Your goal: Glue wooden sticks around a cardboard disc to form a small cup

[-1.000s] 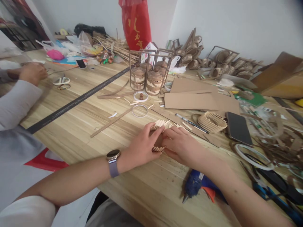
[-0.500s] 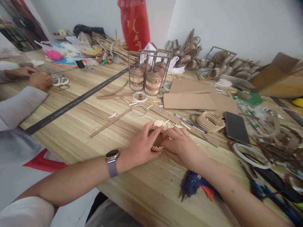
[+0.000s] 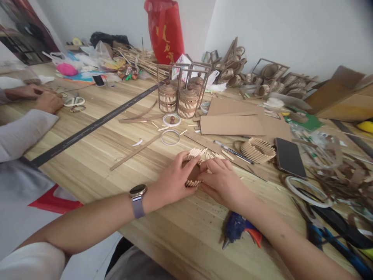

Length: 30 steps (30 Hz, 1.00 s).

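Observation:
Between my hands is a small round basket (image 3: 192,170) with a brown inside and a ring of short pale sticks. My left hand (image 3: 177,173) is closed around its left side, thumb and fingers spanning it. On the basket's right rim, my right hand (image 3: 218,179) pinches with bent fingers; its fingertips are partly hidden. Loose pale sticks (image 3: 197,152) lie just beyond my fingers. A second ring of sticks (image 3: 258,150) rests to the right, by a pen (image 3: 233,151). Below my right forearm lies a blue glue gun (image 3: 234,228).
Lidded baskets in frames (image 3: 188,102) stand ahead, near brown cardboard (image 3: 233,124). A phone (image 3: 290,156), a white ring (image 3: 308,192) and pliers (image 3: 323,229) lie to the right. A co-worker's hands (image 3: 48,99) are at the left, beside white-handled scissors (image 3: 74,101).
The view has shifted very slightly. My hands keep the same hold on the basket, and the co-worker's hands at the left have moved a little.

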Each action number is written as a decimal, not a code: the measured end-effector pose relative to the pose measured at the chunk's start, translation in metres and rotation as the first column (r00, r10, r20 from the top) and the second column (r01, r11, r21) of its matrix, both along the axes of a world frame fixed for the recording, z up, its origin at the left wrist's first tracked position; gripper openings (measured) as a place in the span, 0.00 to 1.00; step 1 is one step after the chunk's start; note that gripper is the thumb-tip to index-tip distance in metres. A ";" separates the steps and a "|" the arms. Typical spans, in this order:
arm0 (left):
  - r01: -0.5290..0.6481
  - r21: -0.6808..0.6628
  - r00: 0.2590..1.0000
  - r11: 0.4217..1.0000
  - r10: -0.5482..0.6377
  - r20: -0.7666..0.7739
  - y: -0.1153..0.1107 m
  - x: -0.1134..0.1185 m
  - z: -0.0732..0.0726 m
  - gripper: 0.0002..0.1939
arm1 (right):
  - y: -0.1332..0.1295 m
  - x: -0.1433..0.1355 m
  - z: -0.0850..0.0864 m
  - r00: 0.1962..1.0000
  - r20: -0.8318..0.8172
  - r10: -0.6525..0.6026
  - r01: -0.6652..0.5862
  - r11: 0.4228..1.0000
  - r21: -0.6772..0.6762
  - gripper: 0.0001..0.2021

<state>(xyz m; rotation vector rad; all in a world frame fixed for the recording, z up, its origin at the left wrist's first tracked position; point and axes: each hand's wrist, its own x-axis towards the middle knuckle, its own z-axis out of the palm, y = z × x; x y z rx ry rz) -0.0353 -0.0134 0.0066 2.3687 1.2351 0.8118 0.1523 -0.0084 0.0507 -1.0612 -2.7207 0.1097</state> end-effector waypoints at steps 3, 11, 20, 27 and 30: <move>-0.003 0.002 1.000 1.000 0.003 -0.019 0.000 0.000 0.001 0.41 | 0.000 0.001 -0.001 1.000 -0.004 0.001 -0.001 1.000 0.003 0.05; 0.003 0.019 1.000 1.000 -0.003 -0.014 0.000 0.000 0.001 0.41 | 0.000 0.001 -0.002 1.000 0.023 -0.005 0.005 1.000 0.017 0.04; 0.010 0.002 1.000 1.000 -0.010 -0.019 0.001 -0.001 0.000 0.41 | -0.002 -0.005 0.004 0.990 0.141 0.000 -0.016 0.993 0.118 0.03; 0.011 -0.007 1.000 1.000 -0.011 0.004 0.001 -0.001 -0.001 0.42 | -0.001 -0.006 -0.001 0.971 0.237 0.021 -0.099 0.942 0.321 0.03; 0.009 -0.005 1.000 1.000 -0.009 0.003 0.001 -0.002 -0.001 0.42 | 0.000 -0.007 -0.004 0.972 0.232 0.027 -0.111 0.928 0.357 0.03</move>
